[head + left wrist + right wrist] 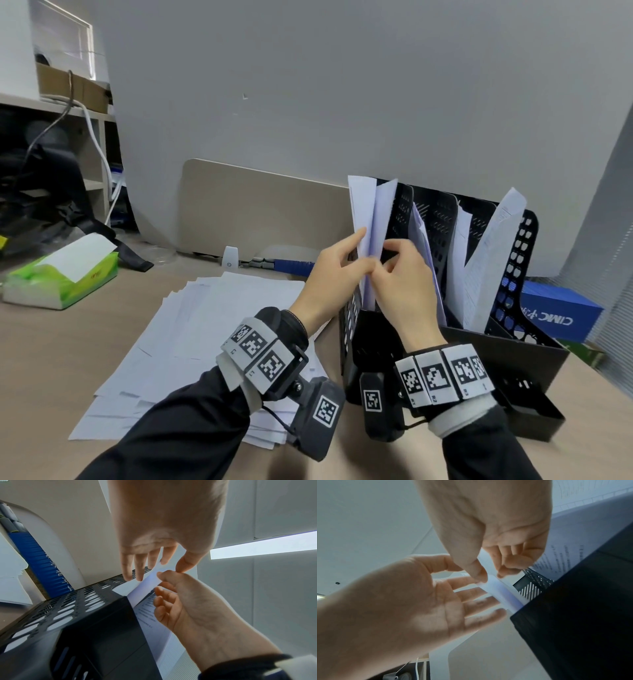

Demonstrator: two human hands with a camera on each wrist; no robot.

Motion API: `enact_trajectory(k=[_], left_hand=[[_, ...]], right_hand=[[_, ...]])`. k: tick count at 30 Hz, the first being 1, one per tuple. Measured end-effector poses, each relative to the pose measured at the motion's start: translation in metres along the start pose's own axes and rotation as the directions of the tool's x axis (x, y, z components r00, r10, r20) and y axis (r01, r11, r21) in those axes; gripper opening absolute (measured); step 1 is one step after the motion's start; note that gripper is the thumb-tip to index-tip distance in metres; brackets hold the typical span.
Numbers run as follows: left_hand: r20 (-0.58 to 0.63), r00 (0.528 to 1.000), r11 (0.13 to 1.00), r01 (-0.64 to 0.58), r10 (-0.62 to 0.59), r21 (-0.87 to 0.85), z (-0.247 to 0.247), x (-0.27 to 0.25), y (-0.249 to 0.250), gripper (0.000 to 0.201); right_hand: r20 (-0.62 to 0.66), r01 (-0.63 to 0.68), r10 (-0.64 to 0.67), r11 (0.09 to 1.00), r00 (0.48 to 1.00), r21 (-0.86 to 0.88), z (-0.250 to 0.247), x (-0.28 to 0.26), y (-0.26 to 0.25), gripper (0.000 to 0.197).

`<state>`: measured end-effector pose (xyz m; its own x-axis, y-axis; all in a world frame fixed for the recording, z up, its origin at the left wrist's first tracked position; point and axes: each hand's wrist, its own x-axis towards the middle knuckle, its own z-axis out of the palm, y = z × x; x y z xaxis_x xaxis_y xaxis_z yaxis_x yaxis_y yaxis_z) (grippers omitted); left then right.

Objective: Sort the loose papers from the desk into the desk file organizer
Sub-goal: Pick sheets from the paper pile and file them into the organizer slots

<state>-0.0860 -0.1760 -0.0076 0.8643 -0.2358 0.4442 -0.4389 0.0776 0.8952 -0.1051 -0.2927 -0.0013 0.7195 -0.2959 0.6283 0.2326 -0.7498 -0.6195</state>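
The file organizer point(435, 219) is black, its walls punched with slots and round holes. White papers point(219, 329) lie on the tan desk point(51, 342). The tissue pack point(65, 274) is green and white; a box point(561, 318) is blue with white lettering.

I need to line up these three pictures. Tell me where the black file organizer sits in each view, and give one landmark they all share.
Head: the black file organizer stands right of centre on the desk, right of the loose paper pile.
Left wrist: it fills the lower left.
Right wrist: it fills the lower right.
Shared landmark: the folded sheets in its leftmost slot, with the left hand and right hand on them.
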Motion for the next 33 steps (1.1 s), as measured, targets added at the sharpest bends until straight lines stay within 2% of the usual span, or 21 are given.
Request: enact_trajectory(k=[3, 5, 7, 9, 12, 15, 17, 18, 20, 24, 28, 33], left_hand=[[-0.087, 0.996, 0.997, -0.038, 0.033, -0.065, -0.006, 0.000, 0.001, 0.053], [-0.134, 0.991, 0.991, -0.006, -0.012, -0.134, -0.013, -0.002, 0.002, 0.042], [-0.180, 0.980, 0.980, 0.047, -0.083, -0.196, -0.023, -0.005, 0.003, 0.032], [-0.222, 0.963, 0.968, 0.100, -0.152, -0.229, -0.035, -0.007, 0.001, 0.027], [-0.257, 0.928, 0.948, 0.208, -0.269, -0.241, -0.057, -0.015, -0.009, 0.025], [-0.277, 0.880, 0.906, 0.305, -0.386, -0.293, -0.080, -0.036, -0.023, 0.019], [-0.289, 0.839, 0.874, 0.374, -0.461, -0.310, -0.091, -0.048, -0.033, 0.017], [-0.292, 0.818, 0.856, 0.404, -0.496, -0.323, -0.096, -0.053, -0.039, 0.017], [-0.285, 0.782, 0.818, 0.448, -0.554, -0.360, -0.104, -0.057, -0.048, 0.015], [-0.271, 0.726, 0.761, 0.518, -0.633, -0.390, -0.112, -0.062, -0.061, 0.011], [-0.218, 0.719, 0.739, 0.568, -0.659, -0.361, -0.112, -0.064, -0.066, 0.011], [-0.179, 0.734, 0.745, 0.587, -0.655, -0.317, -0.113, -0.065, -0.070, 0.024]], right_hand=[[-0.145, 0.046, -0.015, 0.976, 0.989, 0.213, 0.000, -0.001, -0.008, 0.008], [-0.130, 0.065, -0.029, 0.955, 0.991, 0.289, 0.001, -0.003, -0.013, 0.008], [-0.041, 0.033, -0.019, 0.925, 0.999, 0.379, 0.006, -0.006, -0.018, 0.014], [0.089, -0.066, 0.027, 0.882, 0.996, 0.467, 0.011, -0.012, -0.023, 0.015], [0.317, -0.303, 0.144, 0.787, 0.937, 0.538, 0.024, -0.027, -0.032, 0.008], [0.557, -0.572, 0.272, 0.663, 0.785, 0.483, 0.045, -0.050, -0.030, 0.009], [0.633, -0.684, 0.340, 0.584, 0.696, 0.438, 0.057, -0.065, -0.023, 0.014], [0.638, -0.715, 0.374, 0.552, 0.673, 0.429, 0.059, -0.071, -0.020, 0.015], [0.607, -0.744, 0.446, 0.516, 0.657, 0.425, 0.056, -0.080, -0.016, 0.016], [0.594, -0.739, 0.471, 0.567, 0.652, 0.363, 0.049, -0.091, -0.012, 0.016], [0.607, -0.757, 0.490, 0.569, 0.625, 0.320, 0.051, -0.097, -0.008, 0.010], [0.625, -0.791, 0.513, 0.526, 0.588, 0.313, 0.054, -0.102, 0.000, 0.006]])
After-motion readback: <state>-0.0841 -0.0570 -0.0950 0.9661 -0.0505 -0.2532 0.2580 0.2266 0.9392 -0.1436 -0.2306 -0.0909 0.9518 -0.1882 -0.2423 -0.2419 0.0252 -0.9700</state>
